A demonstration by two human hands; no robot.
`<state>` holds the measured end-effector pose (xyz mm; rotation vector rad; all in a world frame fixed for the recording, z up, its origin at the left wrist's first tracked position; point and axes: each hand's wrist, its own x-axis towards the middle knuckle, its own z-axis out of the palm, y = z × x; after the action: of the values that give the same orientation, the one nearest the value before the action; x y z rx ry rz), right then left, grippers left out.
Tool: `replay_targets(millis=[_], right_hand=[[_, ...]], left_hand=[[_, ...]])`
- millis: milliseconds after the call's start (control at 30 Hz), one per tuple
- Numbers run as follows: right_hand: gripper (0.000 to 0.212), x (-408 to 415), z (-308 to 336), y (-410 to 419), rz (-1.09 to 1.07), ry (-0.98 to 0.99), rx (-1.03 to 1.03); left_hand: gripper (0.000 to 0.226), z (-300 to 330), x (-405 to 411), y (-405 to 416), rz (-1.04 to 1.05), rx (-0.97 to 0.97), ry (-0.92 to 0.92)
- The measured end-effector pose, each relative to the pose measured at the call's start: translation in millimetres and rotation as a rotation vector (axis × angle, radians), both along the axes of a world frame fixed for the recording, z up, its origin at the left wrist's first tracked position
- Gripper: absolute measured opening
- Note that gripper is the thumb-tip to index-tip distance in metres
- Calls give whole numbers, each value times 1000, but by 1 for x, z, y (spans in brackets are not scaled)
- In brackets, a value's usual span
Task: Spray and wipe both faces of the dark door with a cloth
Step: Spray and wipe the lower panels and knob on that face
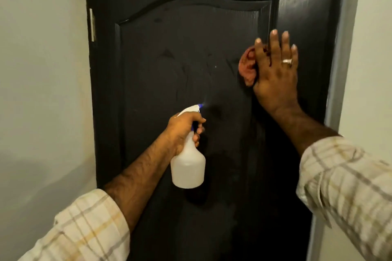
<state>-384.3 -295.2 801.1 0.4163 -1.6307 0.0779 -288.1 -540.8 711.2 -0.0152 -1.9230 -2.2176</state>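
Note:
The dark door fills the middle of the view, with an arched raised panel and wet streaks on it. My left hand grips the neck of a white spray bottle with a blue nozzle, pointed at the panel; a faint mist shows at the nozzle tip. My right hand lies flat, fingers spread, against the door's right side and presses a reddish cloth onto the surface. Most of the cloth is hidden under the palm.
A pale wall stands close on the left, with a metal hinge at the door's left edge. A grey door frame and another pale wall run down the right.

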Motion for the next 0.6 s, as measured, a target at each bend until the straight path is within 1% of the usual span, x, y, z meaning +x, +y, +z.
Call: replay_targets(millis=[67, 100, 167, 233, 300, 333, 367, 400, 467, 600], right_hand=[[76, 1, 9, -15, 26, 31, 1], [73, 0, -3, -24, 33, 47, 55], [64, -7, -60, -41, 33, 27, 217], [62, -12, -141, -54, 37, -56, 467], [61, -14, -211, -64, 26, -139, 798], [62, -15, -231, -67, -4, -188, 947], [63, -17, -235, -70, -33, -230, 1038], [65, -19, -222, -73, -35, -248, 1050], [66, -27, -156, -82, -4, -188, 909], [68, -31, 42, -85, -23, 11, 345]], left_hand=[[11, 12, 4, -12, 12, -21, 39], [12, 15, 6, -19, 11, -24, 53], [16, 16, 10, -29, 17, -12, 56], [15, 14, 11, -39, 31, 14, 65], [15, 13, 8, -49, 37, 24, 66], [16, 12, 8, -53, 40, 21, 61], [16, 13, 6, -57, 46, 16, 57], [17, 14, 5, -60, 52, 12, 51], [18, 22, 3, -66, 59, 8, 48], [17, 49, -3, -75, 82, -5, 75]])
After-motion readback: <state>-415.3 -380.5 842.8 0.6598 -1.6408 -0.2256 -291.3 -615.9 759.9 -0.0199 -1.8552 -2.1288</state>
